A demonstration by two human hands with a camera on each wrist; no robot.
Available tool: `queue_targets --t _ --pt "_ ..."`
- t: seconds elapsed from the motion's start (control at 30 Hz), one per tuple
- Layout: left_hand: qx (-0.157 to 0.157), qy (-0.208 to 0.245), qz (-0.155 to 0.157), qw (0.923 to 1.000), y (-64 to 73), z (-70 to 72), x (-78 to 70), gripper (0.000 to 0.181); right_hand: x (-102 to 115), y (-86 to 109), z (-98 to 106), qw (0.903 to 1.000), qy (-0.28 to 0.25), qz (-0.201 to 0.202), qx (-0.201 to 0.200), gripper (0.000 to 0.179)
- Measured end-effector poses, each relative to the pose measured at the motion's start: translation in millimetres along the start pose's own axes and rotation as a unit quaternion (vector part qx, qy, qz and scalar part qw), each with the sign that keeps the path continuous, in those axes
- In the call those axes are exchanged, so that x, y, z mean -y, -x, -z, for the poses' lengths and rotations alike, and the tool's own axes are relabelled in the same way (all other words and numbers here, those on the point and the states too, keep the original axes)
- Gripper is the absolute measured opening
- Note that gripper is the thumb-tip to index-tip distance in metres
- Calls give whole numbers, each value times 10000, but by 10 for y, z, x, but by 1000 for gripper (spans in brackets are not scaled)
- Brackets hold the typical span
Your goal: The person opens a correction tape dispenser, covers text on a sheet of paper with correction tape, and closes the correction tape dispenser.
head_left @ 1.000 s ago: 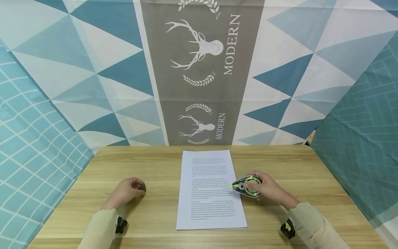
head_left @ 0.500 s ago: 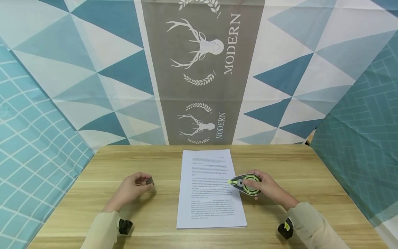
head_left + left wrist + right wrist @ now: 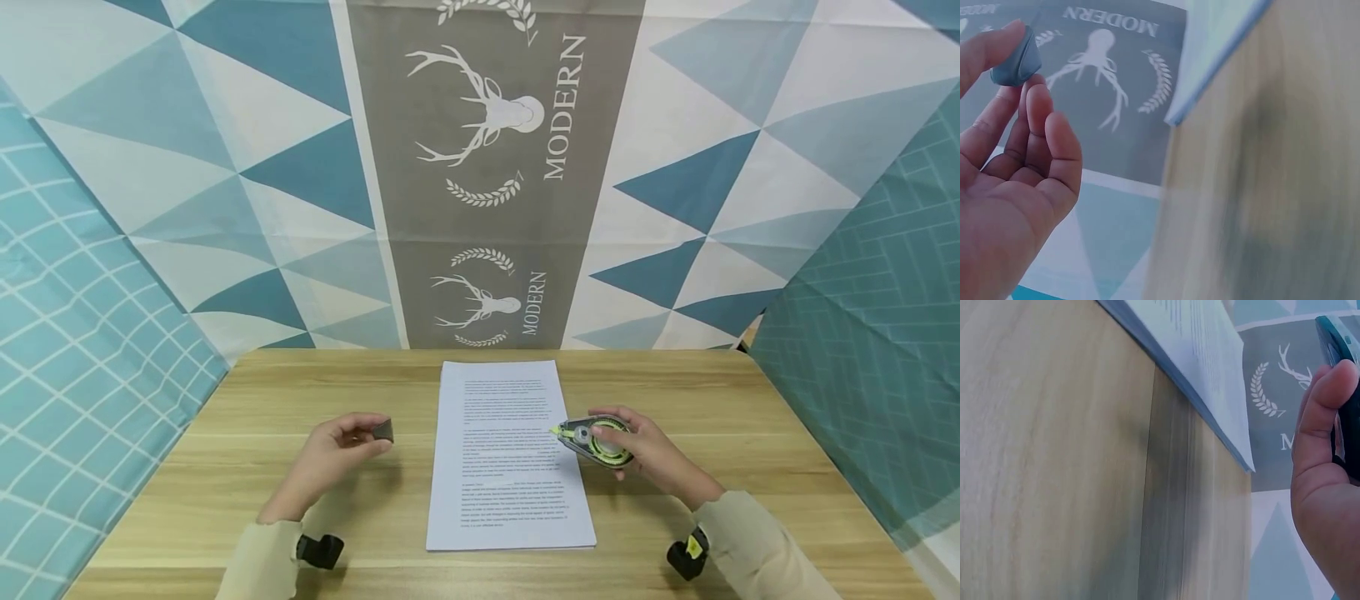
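Observation:
My left hand (image 3: 326, 461) is raised over the table, left of the paper stack, and pinches a small dark cap (image 3: 383, 431) between thumb and fingertips. Up close in the left wrist view, the cap (image 3: 1019, 62) looks smooth and wedge-shaped. A correction tape (image 3: 597, 441) with a clear, black and lime-green body is gripped in my right hand (image 3: 660, 463). Its lime tip points left, over the right edge of the printed paper stack (image 3: 498, 537). Only part of the correction tape (image 3: 1350, 425) shows in the right wrist view.
The stack lies flat in the middle of the wood-grain table (image 3: 397, 575). Behind the table hangs a patterned cloth (image 3: 480, 208) with deer heads, and tiled-pattern cloths close off both sides. Black wrist cameras sit below each hand.
My left hand has moved right and slightly up with the cap, nearer the stack. My right hand has shifted only slightly, and the correction tape's tip has tilted a bit upward.

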State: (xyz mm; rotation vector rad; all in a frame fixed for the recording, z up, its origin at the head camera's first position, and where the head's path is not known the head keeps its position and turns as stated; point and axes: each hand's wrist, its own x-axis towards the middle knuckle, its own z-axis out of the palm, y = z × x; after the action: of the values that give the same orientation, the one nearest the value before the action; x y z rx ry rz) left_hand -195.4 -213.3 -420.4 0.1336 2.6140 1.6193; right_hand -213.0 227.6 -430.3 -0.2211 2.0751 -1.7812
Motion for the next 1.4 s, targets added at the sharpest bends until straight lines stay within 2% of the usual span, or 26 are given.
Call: queue_targets --t 0.23,0.43,0.77,0.9,1.13,1.4 --pt "116 344 -362 9987 24 -147 -55 41 43 29 -23 9996 -255 98 31 41" --pt "219 447 -460 9977 1 -296 -94 38 52 33 -61 9994 -309 162 90 33" --pt "435 565 -772 9945 -76 -545 -145 36 64 -7 -147 9992 -340 185 113 48" --pt "499 612 -745 9941 -89 -625 -185 36 75 -27 -183 9992 -312 201 120 49" --pt "572 598 -885 9926 -93 -715 -253 36 106 -81 -276 9992 -345 163 133 51" --pt "492 459 -856 9941 -136 -788 -295 35 134 -128 -350 9995 -265 152 122 55"
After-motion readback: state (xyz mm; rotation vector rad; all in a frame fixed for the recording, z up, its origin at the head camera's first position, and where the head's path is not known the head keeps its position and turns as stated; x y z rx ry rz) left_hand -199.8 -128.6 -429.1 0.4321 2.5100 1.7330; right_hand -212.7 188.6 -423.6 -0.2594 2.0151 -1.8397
